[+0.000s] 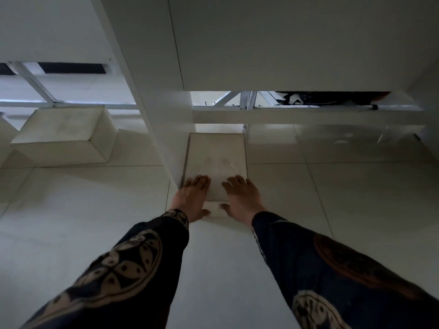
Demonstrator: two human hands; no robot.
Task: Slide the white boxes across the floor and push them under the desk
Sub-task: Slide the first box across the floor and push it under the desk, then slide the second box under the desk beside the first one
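Observation:
A flat white box [215, 155] lies on the tiled floor beside the white desk side panel [164, 129], its far end under the desk. My left hand [192, 198] and my right hand [242, 198] rest flat on its near end, fingers spread on the lid and thumbs over the near edge. A second, taller white box [64, 136] stands on the floor to the left, under the neighbouring desk section. The desk's white front panel [285, 43] hangs above the box.
Glossy white floor tiles [332, 198] spread on all sides. Behind the desk opening run white metal frame bars [247, 100] and a low crossbeam [308, 116]; dark clutter [308, 98] shows at the back right. More frame bars [35, 84] stand at far left.

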